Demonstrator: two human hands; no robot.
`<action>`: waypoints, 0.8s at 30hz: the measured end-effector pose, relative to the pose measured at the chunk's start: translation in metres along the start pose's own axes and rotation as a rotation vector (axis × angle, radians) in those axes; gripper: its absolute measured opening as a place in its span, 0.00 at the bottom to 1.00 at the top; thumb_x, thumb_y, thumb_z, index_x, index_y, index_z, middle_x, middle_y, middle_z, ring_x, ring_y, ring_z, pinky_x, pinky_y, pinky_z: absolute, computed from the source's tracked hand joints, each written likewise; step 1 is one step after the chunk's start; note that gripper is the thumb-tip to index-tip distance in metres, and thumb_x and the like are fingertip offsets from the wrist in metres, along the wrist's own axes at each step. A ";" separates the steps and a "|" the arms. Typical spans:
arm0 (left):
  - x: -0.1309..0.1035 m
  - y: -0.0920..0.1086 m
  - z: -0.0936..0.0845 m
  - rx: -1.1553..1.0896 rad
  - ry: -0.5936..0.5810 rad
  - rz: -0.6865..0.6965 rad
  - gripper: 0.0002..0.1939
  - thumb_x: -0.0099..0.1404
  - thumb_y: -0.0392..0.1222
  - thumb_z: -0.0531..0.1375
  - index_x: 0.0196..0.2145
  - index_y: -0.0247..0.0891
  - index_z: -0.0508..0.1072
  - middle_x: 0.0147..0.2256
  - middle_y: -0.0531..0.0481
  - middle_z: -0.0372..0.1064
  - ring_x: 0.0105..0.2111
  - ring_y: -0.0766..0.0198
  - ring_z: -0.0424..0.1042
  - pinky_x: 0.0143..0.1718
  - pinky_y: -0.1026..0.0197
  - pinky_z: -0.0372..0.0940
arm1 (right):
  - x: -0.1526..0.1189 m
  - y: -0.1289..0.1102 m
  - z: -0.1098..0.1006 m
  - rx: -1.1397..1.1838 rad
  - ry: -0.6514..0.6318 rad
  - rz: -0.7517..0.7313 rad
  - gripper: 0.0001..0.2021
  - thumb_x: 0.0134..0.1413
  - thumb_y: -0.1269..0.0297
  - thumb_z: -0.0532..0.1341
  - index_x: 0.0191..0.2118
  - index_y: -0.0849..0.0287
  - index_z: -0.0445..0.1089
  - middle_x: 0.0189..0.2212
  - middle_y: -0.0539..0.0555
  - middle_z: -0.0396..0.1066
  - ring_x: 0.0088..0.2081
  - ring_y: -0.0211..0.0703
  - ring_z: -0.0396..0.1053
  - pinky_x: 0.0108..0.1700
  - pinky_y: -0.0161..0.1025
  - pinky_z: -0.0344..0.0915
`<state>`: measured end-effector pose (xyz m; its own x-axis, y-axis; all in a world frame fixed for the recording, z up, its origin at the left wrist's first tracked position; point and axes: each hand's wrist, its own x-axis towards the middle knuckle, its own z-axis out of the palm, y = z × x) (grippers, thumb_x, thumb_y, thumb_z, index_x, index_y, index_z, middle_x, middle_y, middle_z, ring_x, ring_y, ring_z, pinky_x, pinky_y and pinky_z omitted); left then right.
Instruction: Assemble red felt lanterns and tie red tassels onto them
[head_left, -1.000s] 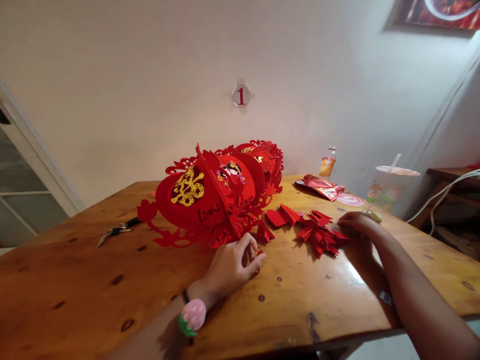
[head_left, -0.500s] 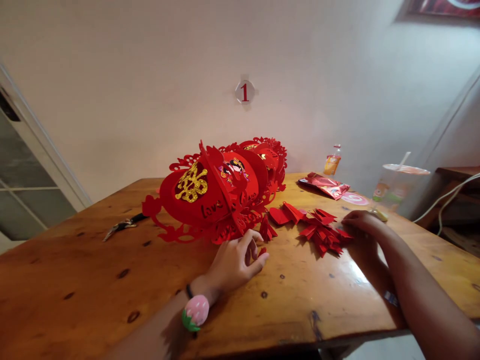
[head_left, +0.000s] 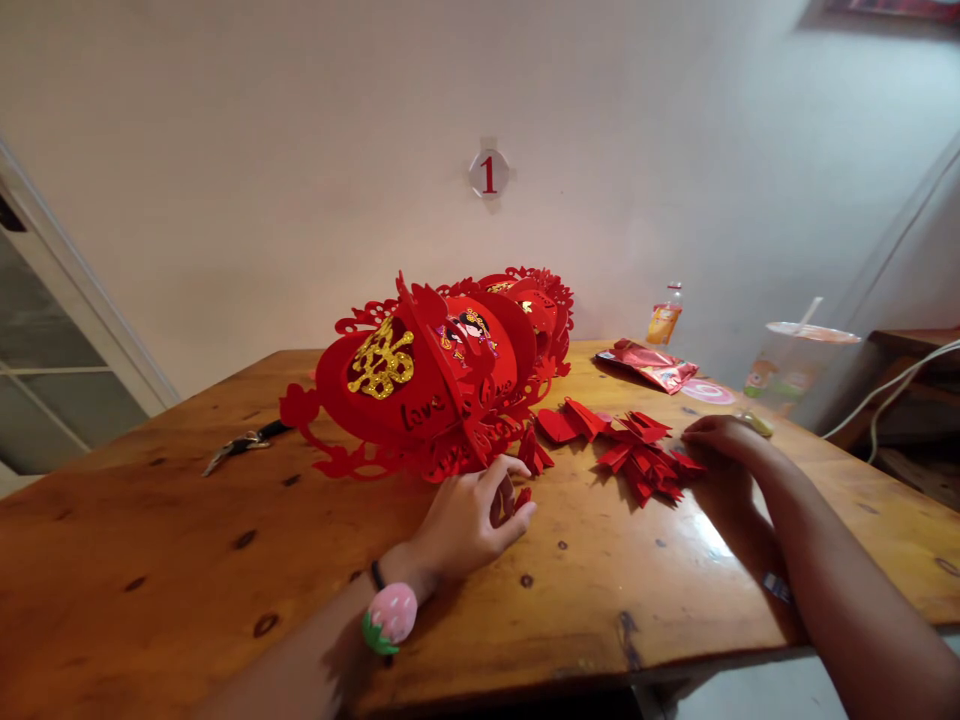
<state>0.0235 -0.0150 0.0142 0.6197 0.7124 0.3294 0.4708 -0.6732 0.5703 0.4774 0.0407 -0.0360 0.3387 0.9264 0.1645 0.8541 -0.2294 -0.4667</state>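
Observation:
My left hand (head_left: 476,512) rests on the wooden table, index finger and thumb apart, the other fingers curled. A small red piece (head_left: 523,497) shows beside its thumb; whether the fingers touch it I cannot tell. Just behind lies a red lantern (head_left: 480,345) on its side, with cut-out edges, "love" lettering and gold glitter decoration. My right hand (head_left: 724,440) is bent down at the right edge of a pile of folded red pieces (head_left: 649,460); its fingers are together and their tips hidden. Between pile and lantern lie a red folded tassel (head_left: 534,452) and more red pieces (head_left: 570,422).
Keys (head_left: 244,445) lie at the left of the table (head_left: 225,600). At the right stand a plastic cup (head_left: 795,365) with a straw and an orange drink bottle (head_left: 664,318), near a red packet (head_left: 649,367). White cables (head_left: 900,385) hang beyond the table's right side.
The view has tilted slightly, so the table and everything on it sit a little higher. Both hands have hardly moved.

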 end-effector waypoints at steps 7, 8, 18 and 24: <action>0.001 0.000 -0.001 -0.001 0.011 0.013 0.13 0.61 0.45 0.54 0.44 0.41 0.62 0.26 0.56 0.66 0.25 0.68 0.66 0.28 0.65 0.59 | 0.002 0.002 -0.001 0.033 -0.087 0.078 0.07 0.45 0.65 0.60 0.23 0.60 0.73 0.27 0.58 0.75 0.31 0.48 0.70 0.35 0.37 0.63; 0.001 0.001 -0.002 -0.001 0.010 0.013 0.13 0.61 0.45 0.54 0.44 0.41 0.62 0.26 0.56 0.66 0.25 0.68 0.66 0.28 0.65 0.59 | 0.002 0.001 -0.002 0.034 -0.090 0.086 0.07 0.45 0.65 0.60 0.22 0.60 0.73 0.26 0.58 0.75 0.31 0.48 0.70 0.35 0.37 0.63; 0.001 0.000 -0.002 0.002 -0.003 0.001 0.13 0.62 0.46 0.53 0.44 0.42 0.61 0.26 0.56 0.66 0.25 0.67 0.66 0.28 0.65 0.58 | -0.004 -0.004 -0.004 0.050 -0.084 0.097 0.07 0.45 0.66 0.60 0.21 0.60 0.72 0.24 0.57 0.74 0.31 0.47 0.70 0.34 0.36 0.62; 0.000 0.000 -0.002 -0.003 -0.008 0.009 0.12 0.62 0.46 0.53 0.43 0.42 0.61 0.26 0.57 0.66 0.25 0.68 0.66 0.29 0.66 0.58 | -0.004 -0.005 -0.004 0.036 -0.057 0.056 0.09 0.44 0.68 0.60 0.17 0.60 0.71 0.21 0.56 0.73 0.30 0.47 0.69 0.34 0.36 0.62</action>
<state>0.0224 -0.0141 0.0156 0.6286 0.7048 0.3288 0.4632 -0.6790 0.5696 0.4730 0.0365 -0.0303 0.3618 0.9281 0.0882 0.8193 -0.2714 -0.5051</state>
